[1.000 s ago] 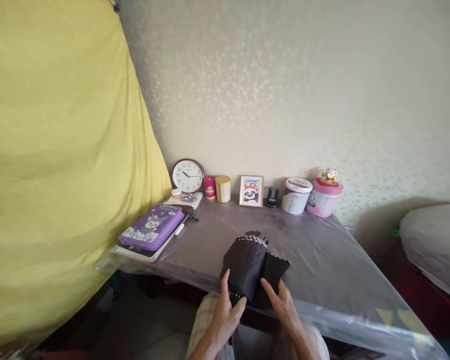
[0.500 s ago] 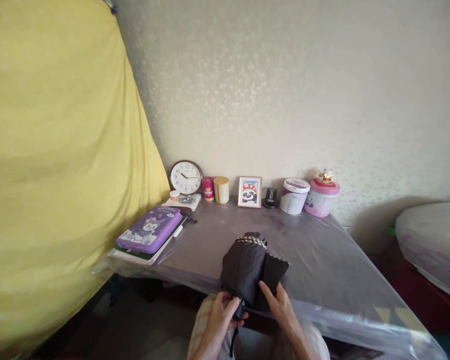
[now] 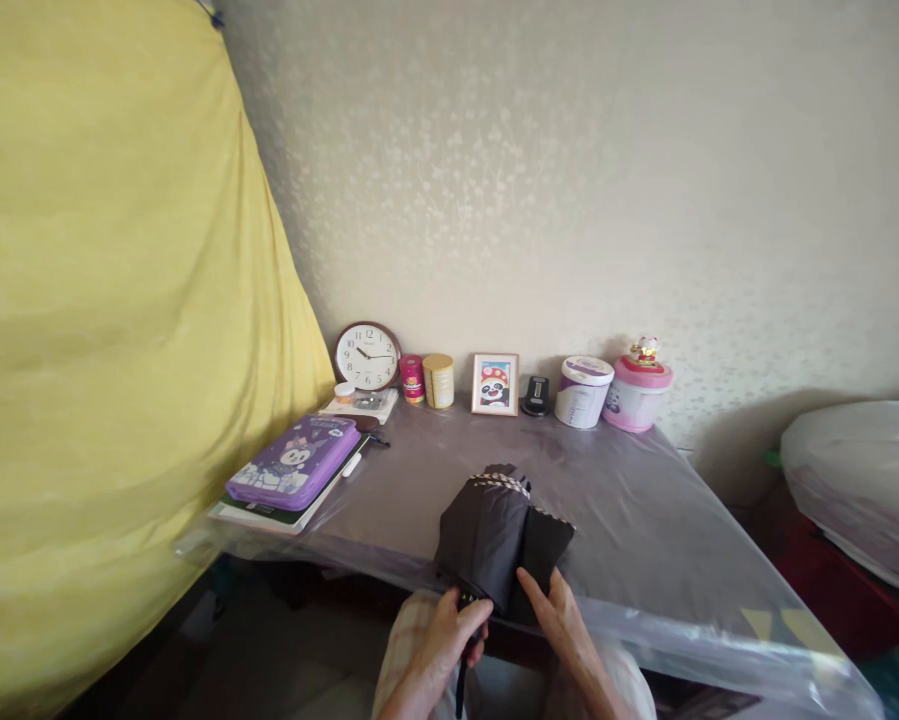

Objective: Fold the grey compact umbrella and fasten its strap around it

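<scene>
A black folding umbrella (image 3: 486, 535) with a checkered edge lies loosely folded over the front edge of the table, its handle end toward me. My left hand (image 3: 453, 630) is closed around the handle, and a dark wrist strap hangs below it. On the right, my right hand (image 3: 558, 610) pinches a loose flap of the canopy between thumb and fingers. Part of the handle is hidden behind the left hand's fingers.
The table (image 3: 629, 520) wears a clear plastic cover. At left lie a purple zip case (image 3: 295, 462) and books. Along the wall stand a round clock (image 3: 368, 356), a pink can (image 3: 411, 380), a yellow-lidded can (image 3: 439, 382), a framed panda picture (image 3: 495, 384) and tubs (image 3: 584, 393).
My left hand has shifted its grip on the handle, its thumb now lying across the top. The right hand stays on the flap. The view has moved slightly.
</scene>
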